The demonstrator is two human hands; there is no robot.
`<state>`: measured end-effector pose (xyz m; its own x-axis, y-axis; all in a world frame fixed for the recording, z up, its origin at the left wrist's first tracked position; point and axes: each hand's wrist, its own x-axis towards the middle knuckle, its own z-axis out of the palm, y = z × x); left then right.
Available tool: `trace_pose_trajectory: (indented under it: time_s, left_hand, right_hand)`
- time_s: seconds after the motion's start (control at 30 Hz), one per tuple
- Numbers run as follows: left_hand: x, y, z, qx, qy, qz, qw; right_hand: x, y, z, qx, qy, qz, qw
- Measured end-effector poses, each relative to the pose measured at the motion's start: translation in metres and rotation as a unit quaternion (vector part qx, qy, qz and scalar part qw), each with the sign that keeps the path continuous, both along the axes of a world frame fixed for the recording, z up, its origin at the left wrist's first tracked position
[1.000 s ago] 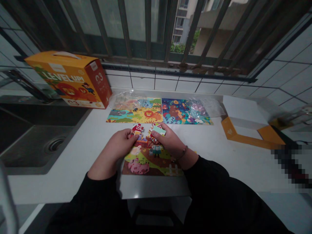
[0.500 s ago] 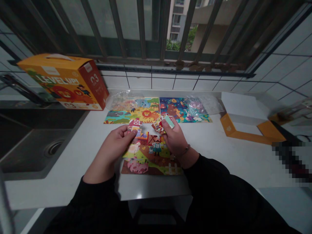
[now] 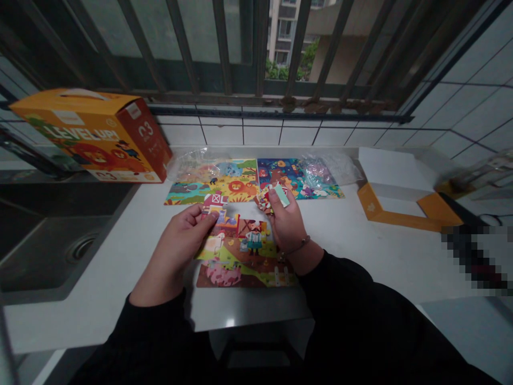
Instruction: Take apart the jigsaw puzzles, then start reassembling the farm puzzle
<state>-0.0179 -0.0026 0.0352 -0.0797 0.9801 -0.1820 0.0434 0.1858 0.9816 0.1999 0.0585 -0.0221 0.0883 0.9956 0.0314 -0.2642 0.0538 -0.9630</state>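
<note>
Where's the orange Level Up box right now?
Head view: the box stands far left on the counter, behind the sink, beside the lion jigsaw.

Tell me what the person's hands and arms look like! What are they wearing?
The left hand and right hand are bare, with no gloves. Both arms wear loose black long sleeves. A thin dark bracelet circles the right wrist.
</note>
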Motion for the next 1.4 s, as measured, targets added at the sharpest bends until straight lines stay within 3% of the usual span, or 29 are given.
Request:
trace_pose_trajectory:
  time_s: [0.13,0.37,0.73,1.0,1.4]
  left_hand:
    - [0.001,0.000,-0.001,0.011,-0.009,0.005,1.000]
    - [0.003,0.000,0.001,0.037,0.012,0.024,0.999]
    - [-0.003,0.004,-0.010,0.025,0.033,0.022,0.999]
    - [0.001,0.003,-0.007,0.044,0.047,0.028,0.998]
    - [-0.001,0.005,-0.023,-0.065,0.004,-0.090,0.994]
  right_hand:
    - [-0.001,0.002,-0.005,0.011,0.039,-0.022,0.999]
    - [-0.001,0.005,-0.014,0.013,0.008,-0.031,0.999]
    - [0.000,0.003,-0.007,-0.018,-0.022,-0.028,0.999]
    - [-0.005,0.006,-0.015,-0.011,-0.013,-0.014,1.000]
    - [-0.009,0.006,-0.022,-0.065,0.005,0.017,0.998]
